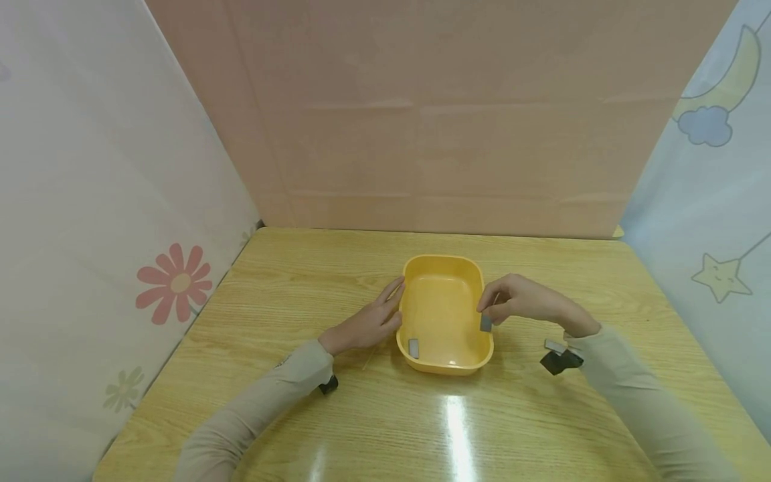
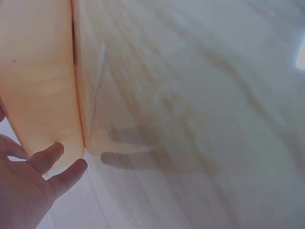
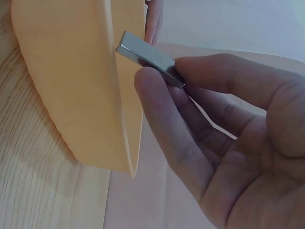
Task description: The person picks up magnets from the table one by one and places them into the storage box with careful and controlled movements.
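Note:
A yellow plastic basin stands on the wooden table. My right hand pinches a small flat grey rectangular block between thumb and fingers, just over the basin's right rim. In the right wrist view the block's free end juts toward the basin's wall. Inside the basin, at its near left corner, lies another grey block. My left hand is at the basin's left side, its fingers extended along the rim. The left wrist view shows its fingers spread beside the basin's outer wall.
A grey rectangular piece shows beside the black wrist device under my right forearm; whether it lies on the table I cannot tell. A pinkish-brown sheet closes off the back, with patterned sheets at both sides.

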Demonstrator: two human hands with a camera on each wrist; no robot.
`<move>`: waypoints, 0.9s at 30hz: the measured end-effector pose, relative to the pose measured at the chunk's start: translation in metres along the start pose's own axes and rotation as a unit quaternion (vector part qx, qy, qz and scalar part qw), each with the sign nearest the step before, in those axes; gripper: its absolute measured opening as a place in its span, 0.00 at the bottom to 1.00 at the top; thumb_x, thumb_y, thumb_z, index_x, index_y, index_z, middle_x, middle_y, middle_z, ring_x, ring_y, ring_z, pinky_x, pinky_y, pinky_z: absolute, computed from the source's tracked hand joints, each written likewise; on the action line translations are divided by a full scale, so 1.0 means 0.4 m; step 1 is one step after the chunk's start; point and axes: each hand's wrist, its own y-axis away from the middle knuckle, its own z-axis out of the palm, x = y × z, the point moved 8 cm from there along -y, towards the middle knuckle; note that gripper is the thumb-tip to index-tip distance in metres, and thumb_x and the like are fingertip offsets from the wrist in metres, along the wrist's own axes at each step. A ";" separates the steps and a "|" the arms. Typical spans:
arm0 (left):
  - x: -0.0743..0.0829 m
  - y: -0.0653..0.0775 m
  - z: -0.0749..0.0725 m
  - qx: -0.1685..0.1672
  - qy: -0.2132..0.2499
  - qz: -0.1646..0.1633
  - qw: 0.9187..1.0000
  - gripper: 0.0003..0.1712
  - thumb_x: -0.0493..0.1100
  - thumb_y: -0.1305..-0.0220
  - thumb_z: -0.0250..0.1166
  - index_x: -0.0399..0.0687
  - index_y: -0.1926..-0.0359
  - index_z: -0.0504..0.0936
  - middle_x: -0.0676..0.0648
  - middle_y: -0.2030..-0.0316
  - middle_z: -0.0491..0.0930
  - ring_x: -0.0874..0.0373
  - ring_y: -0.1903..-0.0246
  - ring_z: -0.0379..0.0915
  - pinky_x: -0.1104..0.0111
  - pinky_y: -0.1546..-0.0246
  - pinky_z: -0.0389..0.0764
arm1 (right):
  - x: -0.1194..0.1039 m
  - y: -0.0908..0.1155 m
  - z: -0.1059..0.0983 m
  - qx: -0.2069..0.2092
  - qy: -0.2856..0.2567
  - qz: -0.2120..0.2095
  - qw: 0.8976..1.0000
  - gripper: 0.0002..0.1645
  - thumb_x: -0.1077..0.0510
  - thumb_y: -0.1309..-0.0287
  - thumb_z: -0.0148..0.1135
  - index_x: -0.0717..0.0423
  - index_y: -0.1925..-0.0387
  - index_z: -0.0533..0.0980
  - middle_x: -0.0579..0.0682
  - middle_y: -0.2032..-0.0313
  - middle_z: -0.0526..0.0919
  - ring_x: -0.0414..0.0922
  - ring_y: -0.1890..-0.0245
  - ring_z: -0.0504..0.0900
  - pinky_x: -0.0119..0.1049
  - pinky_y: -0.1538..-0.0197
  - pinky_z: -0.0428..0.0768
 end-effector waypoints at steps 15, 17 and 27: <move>0.005 -0.001 0.001 -0.005 -0.005 0.007 1.000 0.36 0.43 0.21 0.42 0.30 0.24 0.39 0.43 0.22 0.29 0.53 0.42 0.70 0.64 0.43 0.73 | 0.001 -0.023 0.029 -0.020 -0.010 0.007 1.000 0.06 0.69 0.36 0.58 0.69 0.61 0.79 0.60 0.66 0.87 0.54 0.65 0.86 0.51 0.59 0.83; 0.005 -0.001 0.000 -0.005 -0.006 0.005 1.000 0.36 0.43 0.21 0.42 0.31 0.24 0.39 0.44 0.22 0.29 0.52 0.41 0.69 0.63 0.42 0.72 | -0.003 -0.025 0.031 -0.020 -0.005 0.005 1.000 0.05 0.69 0.36 0.59 0.68 0.62 0.80 0.59 0.66 0.87 0.54 0.66 0.85 0.51 0.59 0.83; 0.006 0.003 -0.004 -0.003 -0.005 0.001 1.000 0.36 0.44 0.21 0.43 0.32 0.23 0.39 0.45 0.22 0.29 0.49 0.30 0.55 0.59 0.35 0.64 | -0.008 -0.040 0.044 -0.025 0.015 0.013 0.999 0.05 0.69 0.39 0.60 0.62 0.65 0.81 0.57 0.68 0.87 0.55 0.68 0.84 0.52 0.60 0.83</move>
